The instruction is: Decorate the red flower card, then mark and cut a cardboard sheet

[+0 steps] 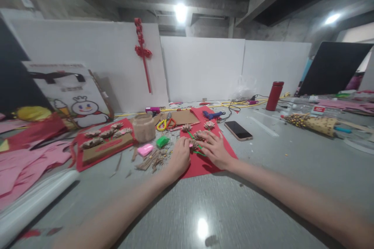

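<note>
On a red sheet (209,168), several brownish petalled flowers lie with green stems. My left hand (180,155) rests at the sheet's left edge, its fingers curled together against the side of a flower (192,146) with a pink spot in it. From the other side my right hand (215,150) reaches over the same flower, fingers spread, partly covering it and the flower (199,135) just behind. Two more flowers, a left one (186,128) and a right one (209,125), stand farther back. A green stem (200,153) shows between my hands.
Left of the sheet are brown scraps (153,159), a pink packet (145,149), a green packet (162,141), scissors (171,123) and a tape roll (144,128). A blue glue gun (213,115) lies behind. A phone (238,130) and red bottle (274,96) stand to the right.
</note>
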Demonstrator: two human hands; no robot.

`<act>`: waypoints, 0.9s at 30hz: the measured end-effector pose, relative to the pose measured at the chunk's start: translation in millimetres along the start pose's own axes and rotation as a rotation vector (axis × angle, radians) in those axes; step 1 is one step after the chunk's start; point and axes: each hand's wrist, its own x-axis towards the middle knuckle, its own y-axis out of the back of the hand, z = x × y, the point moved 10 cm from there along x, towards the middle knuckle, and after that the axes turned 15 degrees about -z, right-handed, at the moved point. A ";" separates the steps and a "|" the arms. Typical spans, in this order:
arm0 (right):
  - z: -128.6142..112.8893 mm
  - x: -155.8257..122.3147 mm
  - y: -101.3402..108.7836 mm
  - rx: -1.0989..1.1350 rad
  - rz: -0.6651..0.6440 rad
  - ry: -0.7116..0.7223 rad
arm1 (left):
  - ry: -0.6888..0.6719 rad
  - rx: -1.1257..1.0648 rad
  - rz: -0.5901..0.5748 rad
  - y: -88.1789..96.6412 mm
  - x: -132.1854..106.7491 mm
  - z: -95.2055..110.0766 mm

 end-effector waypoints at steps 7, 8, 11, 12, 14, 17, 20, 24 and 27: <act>8.0 -10.1 18.6 0.116 0.053 -0.002 | -0.076 -0.068 0.068 14.3 -4.8 8.5; 7.8 -11.4 17.0 0.127 0.036 -0.007 | -0.087 -0.068 0.064 16.1 -6.4 11.5; 3.1 -16.0 9.0 0.123 -0.025 -0.014 | -0.100 -0.053 0.031 18.9 -13.2 21.4; 0.4 -17.4 5.9 0.110 -0.051 -0.008 | -0.094 -0.047 0.009 18.1 -15.6 23.9; -4.2 -19.1 0.7 0.078 -0.095 0.002 | -0.066 -0.038 -0.061 12.5 -19.3 26.5; -8.1 -18.2 -6.7 0.014 -0.165 0.013 | -0.026 -0.023 -0.193 -0.2 -21.4 26.9; -8.1 -15.2 -17.6 -0.064 -0.261 0.016 | -0.050 0.000 -0.271 -7.0 -20.9 30.6; -6.4 -13.6 -23.0 -0.103 -0.286 0.017 | -0.101 0.003 -0.293 -6.8 -19.7 35.2; -4.8 -13.8 -21.2 -0.095 -0.256 0.009 | -0.117 -0.024 -0.292 -6.4 -19.2 35.3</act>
